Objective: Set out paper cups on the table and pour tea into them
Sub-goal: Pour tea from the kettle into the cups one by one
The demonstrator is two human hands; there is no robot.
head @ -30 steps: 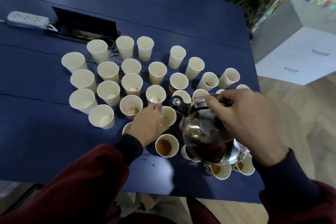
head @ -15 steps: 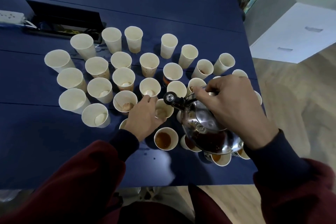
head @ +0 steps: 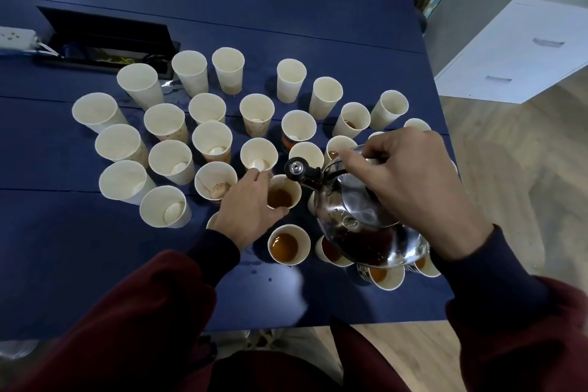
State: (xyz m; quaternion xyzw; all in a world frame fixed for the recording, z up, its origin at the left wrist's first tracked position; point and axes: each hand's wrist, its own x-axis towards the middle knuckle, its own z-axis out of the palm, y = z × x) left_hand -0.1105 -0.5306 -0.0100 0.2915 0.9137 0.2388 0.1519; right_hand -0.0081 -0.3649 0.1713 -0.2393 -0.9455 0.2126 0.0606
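1. Kettle [head: 359, 216]: steel, tilted spout [head: 297, 169] downward above the blue table [head: 95, 264]. The right hand [head: 410, 188] clasps its top handle, fingers wrapped over it.
2. Held cup [head: 284, 192]: just below the kettle's spout and part-filled with amber tea. The left hand [head: 251, 210] curls around its wall.
3. Filled cups [head: 289, 245]: clustered under and just left of the kettle's body.
4. Unfilled cups [head: 127, 194]: spread left of and beyond the kettle.
5. Technique: centre the spout low over the rim, tilt gradually, grip the thin paper lightly, and level off short of the brim.
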